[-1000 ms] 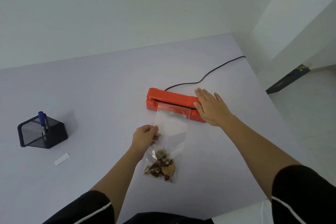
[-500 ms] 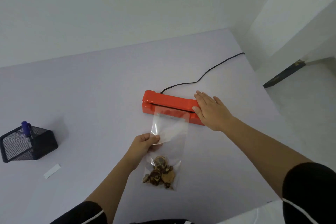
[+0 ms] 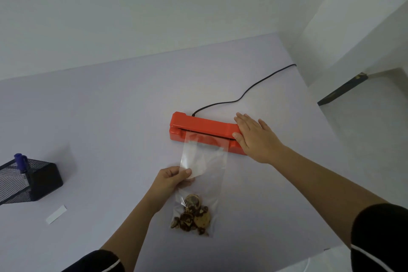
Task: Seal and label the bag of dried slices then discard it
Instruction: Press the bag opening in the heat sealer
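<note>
**A:** so what's going on across the table point(image 3: 110, 106) right now? starting from the left edge.

**B:** a black mesh pen holder point(image 3: 31, 180) is sitting at the far left edge with a blue pen point(image 3: 20, 161) sticking up out of it, and a little white label strip point(image 3: 56, 214) is lying just in front of it. Neither is being touched. Looks to me like the labelling part isn't started.

**A:** and the bag?

**B:** the clear bag point(image 3: 203, 174) is lying mid-table, long axis running from the near edge away toward the sealer. The dried slices point(image 3: 192, 216) are bunched at the near end, and the open end is sitting in the slot of the red sealer point(image 3: 198, 127).

**A:** hands?

**B:** the left hand point(image 3: 172, 180) is pinching the bag's left side about halfway up, thumb on top, fingers curled under, forearm coming in from the near edge. The right hand point(image 3: 254, 137) is lying flat, fingers spread and straight, palm down on the sealer's right end, gripping nothing. The black cord point(image 3: 242, 95) is trailing off to the far right corner.

**A:** so what's the key bit?

**B:** the bag mouth is crossing the sealer's bar roughly square, a touch slanted, left of the pressing palm. I'd guess the left hand is keeping it taut while the right presses. Can't tell if the lid is fully down.
</note>
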`<state>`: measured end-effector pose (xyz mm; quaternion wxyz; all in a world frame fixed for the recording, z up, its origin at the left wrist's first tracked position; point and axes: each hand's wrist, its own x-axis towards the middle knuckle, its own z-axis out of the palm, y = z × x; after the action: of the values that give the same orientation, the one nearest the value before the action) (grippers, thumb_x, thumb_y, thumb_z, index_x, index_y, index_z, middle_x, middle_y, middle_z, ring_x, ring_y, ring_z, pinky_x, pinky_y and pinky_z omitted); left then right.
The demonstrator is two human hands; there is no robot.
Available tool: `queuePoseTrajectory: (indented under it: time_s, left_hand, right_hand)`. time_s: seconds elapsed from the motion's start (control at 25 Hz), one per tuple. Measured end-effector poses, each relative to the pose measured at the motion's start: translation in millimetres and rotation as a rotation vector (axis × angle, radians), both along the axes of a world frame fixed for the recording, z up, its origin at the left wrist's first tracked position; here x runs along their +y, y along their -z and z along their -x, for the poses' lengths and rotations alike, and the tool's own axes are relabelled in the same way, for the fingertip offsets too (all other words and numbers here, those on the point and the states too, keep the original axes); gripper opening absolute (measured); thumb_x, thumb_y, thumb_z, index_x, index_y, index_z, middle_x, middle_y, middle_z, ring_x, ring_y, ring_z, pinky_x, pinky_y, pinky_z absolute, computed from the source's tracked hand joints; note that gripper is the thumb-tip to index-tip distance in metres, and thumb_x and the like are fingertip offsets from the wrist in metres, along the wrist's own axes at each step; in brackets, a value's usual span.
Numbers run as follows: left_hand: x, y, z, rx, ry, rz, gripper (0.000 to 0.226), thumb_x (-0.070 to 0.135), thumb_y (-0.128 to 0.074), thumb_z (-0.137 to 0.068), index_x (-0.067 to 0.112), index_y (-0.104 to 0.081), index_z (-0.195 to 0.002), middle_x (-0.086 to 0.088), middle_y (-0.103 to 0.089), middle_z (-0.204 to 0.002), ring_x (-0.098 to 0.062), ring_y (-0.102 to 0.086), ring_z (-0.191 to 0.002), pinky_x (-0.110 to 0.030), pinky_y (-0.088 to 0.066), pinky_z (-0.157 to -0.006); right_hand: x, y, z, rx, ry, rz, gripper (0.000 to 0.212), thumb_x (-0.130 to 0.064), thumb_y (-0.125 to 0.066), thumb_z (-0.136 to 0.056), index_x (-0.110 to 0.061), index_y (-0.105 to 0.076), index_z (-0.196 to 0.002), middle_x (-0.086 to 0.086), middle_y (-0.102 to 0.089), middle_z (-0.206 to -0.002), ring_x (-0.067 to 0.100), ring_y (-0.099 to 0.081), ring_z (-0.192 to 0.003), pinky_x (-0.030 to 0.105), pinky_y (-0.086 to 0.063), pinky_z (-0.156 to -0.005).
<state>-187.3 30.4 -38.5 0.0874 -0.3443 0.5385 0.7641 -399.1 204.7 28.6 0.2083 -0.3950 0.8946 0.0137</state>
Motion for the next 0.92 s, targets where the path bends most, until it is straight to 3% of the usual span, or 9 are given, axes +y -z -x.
queuePoseTrajectory:
  time_s: [0.4, 0.64, 0.92]
  left_hand:
    - [0.9, 1.3, 1.5, -0.012, 0.0, -0.005, 0.019, 0.019, -0.063, -0.087, 0.004, -0.071, -0.078, -0.012, -0.072, -0.078, -0.022, -0.068, -0.077, -0.027, -0.052, -0.074]
    - [2.2, 0.4, 2.9, -0.005, -0.011, 0.005, 0.018, 0.017, -0.063, -0.087, 0.004, -0.07, -0.077, -0.013, -0.071, -0.082, -0.026, -0.069, -0.083, -0.019, -0.054, -0.07]
    - [1.2, 5.0, 3.3, -0.005, -0.006, -0.001, 0.024, 0.016, -0.062, -0.088, -0.007, -0.068, -0.087, -0.019, -0.071, -0.089, -0.029, -0.068, -0.087, -0.02, -0.055, -0.071]
  right_hand:
    - [1.0, -0.2, 2.0, -0.017, 0.004, 0.014, 0.056, -0.041, -0.018, -0.099, -0.013, -0.011, -0.148, 0.002, -0.007, -0.159, 0.016, -0.003, -0.146, 0.041, -0.008, -0.118]
    - [1.7, 1.2, 3.2, -0.012, -0.003, 0.012, 0.057, -0.041, -0.017, -0.099, -0.013, -0.01, -0.148, 0.002, -0.006, -0.159, 0.016, -0.003, -0.146, 0.041, -0.007, -0.118]
    - [1.7, 2.3, 3.3, -0.012, -0.002, 0.007, 0.057, -0.042, -0.017, -0.099, -0.013, -0.01, -0.148, 0.002, -0.006, -0.159, 0.016, -0.002, -0.146, 0.041, -0.007, -0.118]
